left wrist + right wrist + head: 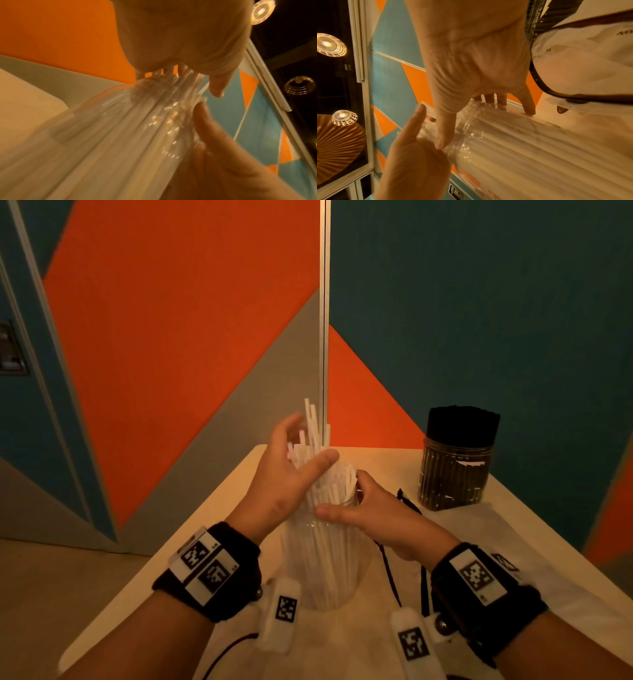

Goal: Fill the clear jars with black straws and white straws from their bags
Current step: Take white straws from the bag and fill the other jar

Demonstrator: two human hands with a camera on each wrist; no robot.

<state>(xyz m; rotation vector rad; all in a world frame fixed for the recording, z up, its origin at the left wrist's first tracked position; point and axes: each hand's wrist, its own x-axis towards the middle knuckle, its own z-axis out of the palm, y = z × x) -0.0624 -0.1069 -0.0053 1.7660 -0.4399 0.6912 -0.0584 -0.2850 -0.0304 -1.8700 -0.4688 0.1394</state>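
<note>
White straws [322, 474] are sticking out of the jar [325, 559] on the bench [171, 559] | left hand [291, 474] is gripping them | right hand [373, 511] is gripping the rim | risk: loose ones are tipping out.

A pale tabletop [219, 501] with a rounded far corner stands against a wall [171, 320] painted in orange, teal and grey angled panels. A slim light-coloured vertical strip [324, 302] runs down the wall to the tabletop's far edge. A switch plate [10, 350] sits on the wall at far left. The floor [51, 594] beside the tabletop is pale. In the right wrist view, caged ceiling lamps [329, 45] glow against a dark ceiling, near a ribbed wooden shade [335, 146]
</note>
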